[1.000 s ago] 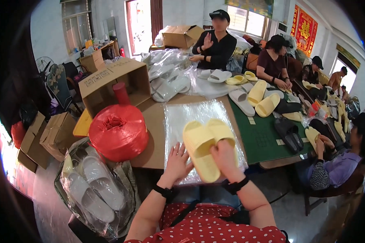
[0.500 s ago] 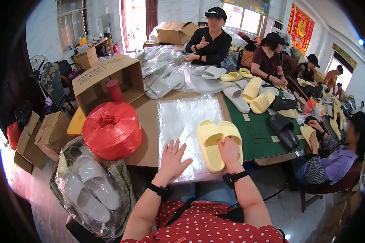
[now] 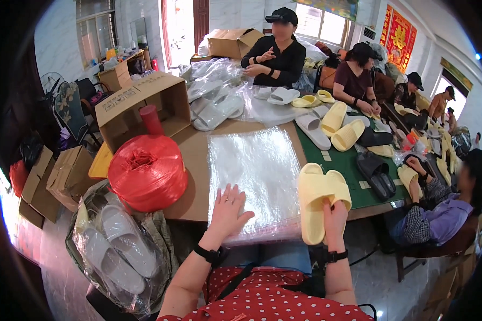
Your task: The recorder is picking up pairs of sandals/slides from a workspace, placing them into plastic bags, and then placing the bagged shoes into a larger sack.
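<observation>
Nearby, clear bags (image 3: 257, 176) (flat, stacked), left hand (image 3: 227, 208).

A red twine spool (image 3: 147, 172) sits beside an open cardboard box (image 3: 139, 107).

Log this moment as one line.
left hand: flat on clear plastic bag stack | right hand: holding pale yellow foam slipper pair

Left hand (image 3: 231, 207) flat on clear bags (image 3: 257, 176), right hand (image 3: 334, 213) gripping yellow slippers (image 3: 318, 195)
</observation>
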`<act>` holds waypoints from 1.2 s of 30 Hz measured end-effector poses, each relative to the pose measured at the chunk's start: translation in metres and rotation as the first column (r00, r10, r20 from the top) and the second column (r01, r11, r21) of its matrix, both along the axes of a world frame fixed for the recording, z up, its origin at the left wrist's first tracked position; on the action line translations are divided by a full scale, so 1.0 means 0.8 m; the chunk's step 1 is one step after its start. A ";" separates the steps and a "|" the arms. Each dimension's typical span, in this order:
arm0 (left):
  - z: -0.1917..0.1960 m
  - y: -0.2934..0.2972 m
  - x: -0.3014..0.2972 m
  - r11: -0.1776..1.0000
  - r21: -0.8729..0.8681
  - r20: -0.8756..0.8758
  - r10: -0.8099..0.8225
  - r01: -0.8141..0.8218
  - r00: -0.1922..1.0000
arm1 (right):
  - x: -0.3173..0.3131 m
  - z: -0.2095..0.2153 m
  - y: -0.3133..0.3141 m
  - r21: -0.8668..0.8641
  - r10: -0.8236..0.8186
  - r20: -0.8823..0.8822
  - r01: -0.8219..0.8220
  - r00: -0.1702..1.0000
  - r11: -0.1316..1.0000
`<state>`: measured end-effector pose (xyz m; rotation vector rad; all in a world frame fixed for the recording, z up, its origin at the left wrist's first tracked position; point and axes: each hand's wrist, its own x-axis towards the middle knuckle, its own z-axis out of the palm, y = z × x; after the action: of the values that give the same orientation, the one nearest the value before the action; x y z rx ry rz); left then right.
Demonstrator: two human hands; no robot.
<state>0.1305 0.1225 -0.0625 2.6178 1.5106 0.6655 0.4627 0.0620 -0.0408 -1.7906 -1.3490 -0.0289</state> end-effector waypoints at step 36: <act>0.022 -0.026 0.023 0.971 -0.088 0.166 -0.207 0.223 0.964 | -0.024 0.019 -0.080 0.379 0.384 -0.595 -0.175 0.706 0.909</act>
<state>0.1488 0.1016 -0.0449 2.5339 1.1642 0.7270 0.4435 -0.0020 -0.0260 -1.1423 -1.0032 0.5087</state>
